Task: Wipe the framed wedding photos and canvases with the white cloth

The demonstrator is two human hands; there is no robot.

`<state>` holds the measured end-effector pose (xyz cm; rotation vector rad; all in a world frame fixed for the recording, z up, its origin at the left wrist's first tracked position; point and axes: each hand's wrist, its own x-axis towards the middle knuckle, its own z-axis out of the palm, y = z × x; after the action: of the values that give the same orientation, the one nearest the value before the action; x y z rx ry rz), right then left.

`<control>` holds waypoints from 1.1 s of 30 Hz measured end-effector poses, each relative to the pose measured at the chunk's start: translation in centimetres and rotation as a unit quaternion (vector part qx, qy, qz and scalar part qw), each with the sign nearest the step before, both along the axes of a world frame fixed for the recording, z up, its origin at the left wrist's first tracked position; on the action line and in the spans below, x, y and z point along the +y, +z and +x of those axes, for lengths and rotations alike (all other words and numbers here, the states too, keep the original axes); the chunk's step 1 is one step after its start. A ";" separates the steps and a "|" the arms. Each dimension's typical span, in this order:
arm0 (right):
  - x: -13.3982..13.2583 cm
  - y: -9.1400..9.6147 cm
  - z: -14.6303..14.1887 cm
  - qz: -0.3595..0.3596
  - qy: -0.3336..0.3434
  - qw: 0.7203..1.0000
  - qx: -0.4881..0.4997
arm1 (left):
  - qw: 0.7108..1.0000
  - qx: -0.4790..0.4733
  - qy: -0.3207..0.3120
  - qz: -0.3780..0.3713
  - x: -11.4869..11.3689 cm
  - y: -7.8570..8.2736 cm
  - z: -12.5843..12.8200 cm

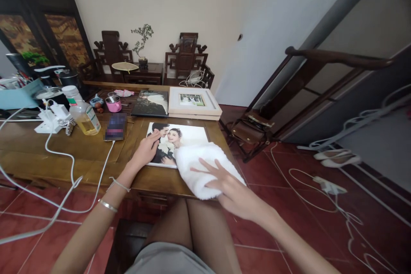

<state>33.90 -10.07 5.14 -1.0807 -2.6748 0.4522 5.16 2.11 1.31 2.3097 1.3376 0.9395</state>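
Head view | white towel [202, 165] covers 5 o'clock corner of photo print [189, 135], at near edge of wooden table [80, 154] | left hand [146, 150] flat on print at 8 o'clock, fingers extended, clasping nothing | right hand [236, 192] splayed on towel, pressing, not clutching | judgement: left palm should pin print; light, even strokes, clear of table edge.

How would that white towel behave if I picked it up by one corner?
The white towel looks thick and fluffy, folded in soft rounded layers, so it would likely flop and unfold rather than hold shape. It probably weighs little for its bulk. Under the right hand it should slide easily over the smooth photo.
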 end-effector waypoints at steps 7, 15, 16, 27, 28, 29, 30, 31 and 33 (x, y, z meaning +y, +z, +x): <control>12.1 -1.1 -0.3 0.038 -0.116 0.993 0.007 | 1.000 0.004 -0.003 -0.004 0.1 0.0 -0.2; 14.7 -0.5 -2.5 0.047 -0.150 0.987 -0.001 | 1.000 0.002 0.014 0.000 0.0 0.2 -0.2; 13.1 -0.5 -2.7 0.046 -0.143 0.989 -0.007 | 1.000 0.004 0.016 -0.002 0.0 0.2 -0.2; 2.1 0.8 -3.7 -0.004 -0.007 0.999 -0.033 | 1.000 0.011 0.002 -0.002 0.1 0.0 -0.1; 3.5 0.7 -3.8 -0.003 -0.022 0.999 -0.033 | 1.000 0.013 -0.001 -0.002 0.1 0.0 -0.2; 5.3 0.7 -4.0 0.000 -0.038 0.999 -0.035 | 1.000 0.014 -0.003 -0.002 0.2 -0.1 -0.2; 7.2 0.7 -4.4 0.006 -0.057 0.998 -0.040 | 1.000 0.014 -0.005 -0.001 0.2 -0.1 -0.2; 9.2 0.7 -4.8 0.014 -0.075 0.996 -0.048 | 1.000 0.013 -0.006 0.000 0.3 -0.1 -0.3; 12.9 0.7 -5.9 0.028 -0.103 0.993 -0.060 | 1.000 0.010 -0.009 0.001 0.3 0.0 -0.3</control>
<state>28.01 2.86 5.84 -1.3882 -2.6202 0.2818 4.83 2.44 1.27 2.3346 1.3223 0.9154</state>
